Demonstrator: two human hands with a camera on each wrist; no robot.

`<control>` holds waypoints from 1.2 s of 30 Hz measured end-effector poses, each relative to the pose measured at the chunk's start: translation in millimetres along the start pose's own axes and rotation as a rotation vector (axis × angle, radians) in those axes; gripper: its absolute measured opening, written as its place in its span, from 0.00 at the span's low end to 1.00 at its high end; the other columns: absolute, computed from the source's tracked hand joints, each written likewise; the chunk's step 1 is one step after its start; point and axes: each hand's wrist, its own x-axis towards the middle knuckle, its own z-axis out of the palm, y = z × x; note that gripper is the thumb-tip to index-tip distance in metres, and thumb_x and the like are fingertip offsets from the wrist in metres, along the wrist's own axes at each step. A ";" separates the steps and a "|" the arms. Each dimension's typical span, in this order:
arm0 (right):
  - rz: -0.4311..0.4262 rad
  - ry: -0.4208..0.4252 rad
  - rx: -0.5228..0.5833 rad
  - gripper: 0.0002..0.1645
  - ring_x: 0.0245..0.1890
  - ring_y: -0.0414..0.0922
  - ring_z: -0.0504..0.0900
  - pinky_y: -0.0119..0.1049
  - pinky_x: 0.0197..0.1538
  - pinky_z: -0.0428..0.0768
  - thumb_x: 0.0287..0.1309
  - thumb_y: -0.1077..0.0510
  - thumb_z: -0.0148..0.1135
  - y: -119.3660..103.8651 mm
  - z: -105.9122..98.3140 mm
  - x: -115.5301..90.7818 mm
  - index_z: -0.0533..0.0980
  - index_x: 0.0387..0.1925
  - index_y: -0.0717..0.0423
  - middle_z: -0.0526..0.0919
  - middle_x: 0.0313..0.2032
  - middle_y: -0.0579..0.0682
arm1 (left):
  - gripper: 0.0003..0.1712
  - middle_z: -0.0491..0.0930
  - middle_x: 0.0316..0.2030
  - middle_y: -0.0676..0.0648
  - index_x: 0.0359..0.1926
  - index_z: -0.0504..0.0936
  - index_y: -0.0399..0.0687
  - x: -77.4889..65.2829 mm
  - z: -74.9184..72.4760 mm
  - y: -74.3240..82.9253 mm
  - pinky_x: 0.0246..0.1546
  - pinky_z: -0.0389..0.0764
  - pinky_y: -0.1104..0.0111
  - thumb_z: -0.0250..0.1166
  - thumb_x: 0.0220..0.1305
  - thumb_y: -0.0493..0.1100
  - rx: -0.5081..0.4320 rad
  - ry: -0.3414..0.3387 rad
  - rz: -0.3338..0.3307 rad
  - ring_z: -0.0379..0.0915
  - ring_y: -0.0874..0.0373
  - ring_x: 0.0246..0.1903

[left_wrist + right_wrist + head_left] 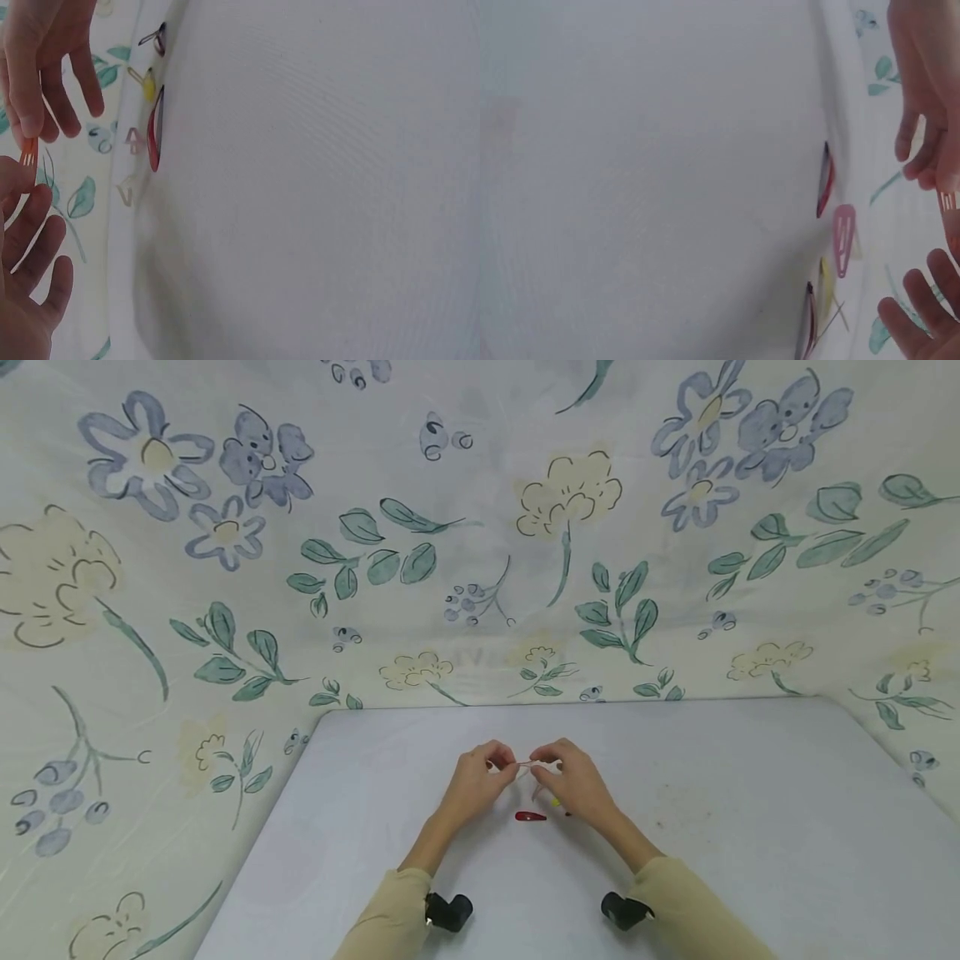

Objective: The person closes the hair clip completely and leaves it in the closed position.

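Observation:
Both hands pinch a small orange snap hair clip (28, 159) between them, raised over the table. My left hand (480, 777) holds one end between thumb and fingertip, and my right hand (576, 783) pinches the other. The remaining fingers of both are loosely spread in the wrist views. Below lie a red snap clip (530, 816), a pink snap clip (844, 238), a yellow snap clip (825, 289) and a dark snap clip (808, 319). A pale clip (125, 192) shows faintly beside the pink one.
The white table (360, 860) spreads around the hands, with faint specks (682, 806) to the right. A flower-patterned cloth (480, 527) hangs behind and beside it. Black wrist cameras (450, 912) sit at both sleeves.

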 end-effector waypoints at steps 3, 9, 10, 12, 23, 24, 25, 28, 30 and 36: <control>-0.020 0.047 0.039 0.08 0.46 0.50 0.80 0.51 0.53 0.80 0.59 0.61 0.67 -1.3 -2.6 -1.0 0.83 0.41 0.56 0.80 0.41 0.49 | 0.02 0.81 0.29 0.51 0.33 0.79 0.47 0.4 1.9 5.2 0.46 0.77 0.52 0.66 0.61 0.37 -0.036 0.039 0.014 0.75 0.57 0.35; -0.023 0.116 0.095 0.08 0.45 0.49 0.81 0.48 0.51 0.82 0.58 0.62 0.67 -2.1 -4.4 -5.9 0.83 0.40 0.57 0.80 0.39 0.49 | 0.03 0.81 0.29 0.50 0.32 0.80 0.45 0.2 7.4 11.8 0.44 0.79 0.52 0.67 0.59 0.35 -0.088 0.096 0.041 0.76 0.57 0.34; -0.019 0.124 0.106 0.08 0.45 0.49 0.81 0.48 0.51 0.82 0.59 0.63 0.67 -2.0 -4.2 -7.0 0.83 0.41 0.57 0.80 0.39 0.49 | 0.03 0.82 0.29 0.50 0.32 0.80 0.45 0.0 8.5 12.6 0.44 0.79 0.52 0.68 0.59 0.34 -0.101 0.102 0.046 0.76 0.57 0.34; -0.012 0.142 0.131 0.07 0.45 0.48 0.81 0.47 0.51 0.82 0.59 0.63 0.66 -1.2 -3.6 -9.2 0.83 0.41 0.58 0.80 0.39 0.49 | 0.03 0.82 0.29 0.49 0.32 0.81 0.44 -0.5 10.8 14.4 0.44 0.80 0.52 0.68 0.58 0.34 -0.122 0.112 0.057 0.77 0.56 0.34; 0.007 0.231 0.203 0.06 0.44 0.48 0.81 0.49 0.54 0.81 0.61 0.63 0.66 0.7 -0.7 -17.1 0.83 0.40 0.59 0.80 0.38 0.50 | 0.03 0.82 0.30 0.48 0.34 0.81 0.40 -4.3 21.3 20.6 0.44 0.81 0.55 0.67 0.59 0.34 -0.198 0.141 0.036 0.78 0.55 0.35; 0.014 0.237 0.201 0.06 0.45 0.48 0.81 0.49 0.54 0.80 0.61 0.62 0.66 0.9 -0.7 -17.9 0.83 0.40 0.58 0.80 0.38 0.50 | 0.03 0.82 0.30 0.48 0.34 0.81 0.40 -4.7 22.4 21.2 0.45 0.81 0.55 0.67 0.59 0.34 -0.199 0.144 0.033 0.78 0.55 0.35; 0.016 0.244 0.208 0.06 0.45 0.48 0.81 0.49 0.54 0.80 0.60 0.62 0.66 1.1 -0.4 -18.6 0.83 0.39 0.58 0.80 0.38 0.50 | 0.03 0.82 0.30 0.48 0.34 0.81 0.41 -5.2 23.5 21.7 0.45 0.81 0.56 0.67 0.59 0.34 -0.202 0.148 0.030 0.78 0.56 0.34; 0.009 0.267 0.235 0.05 0.45 0.49 0.81 0.48 0.54 0.80 0.60 0.63 0.66 2.0 0.5 -21.0 0.83 0.38 0.59 0.80 0.38 0.51 | 0.02 0.82 0.30 0.48 0.34 0.81 0.42 -7.4 27.4 22.5 0.44 0.81 0.60 0.67 0.59 0.34 -0.207 0.169 0.023 0.78 0.57 0.34; 0.002 0.284 0.251 0.05 0.45 0.49 0.81 0.48 0.54 0.81 0.60 0.64 0.66 1.8 0.8 -22.5 0.83 0.38 0.59 0.81 0.38 0.51 | 0.03 0.83 0.30 0.49 0.34 0.81 0.42 -8.5 30.0 23.1 0.43 0.81 0.61 0.67 0.59 0.35 -0.213 0.189 0.027 0.78 0.58 0.33; -0.052 0.367 0.295 0.05 0.44 0.49 0.80 0.48 0.54 0.81 0.58 0.67 0.67 1.5 1.1 -25.7 0.82 0.37 0.59 0.81 0.37 0.51 | 0.03 0.82 0.30 0.50 0.34 0.81 0.43 -10.1 36.5 28.7 0.43 0.79 0.51 0.67 0.58 0.35 -0.266 0.242 0.044 0.77 0.59 0.34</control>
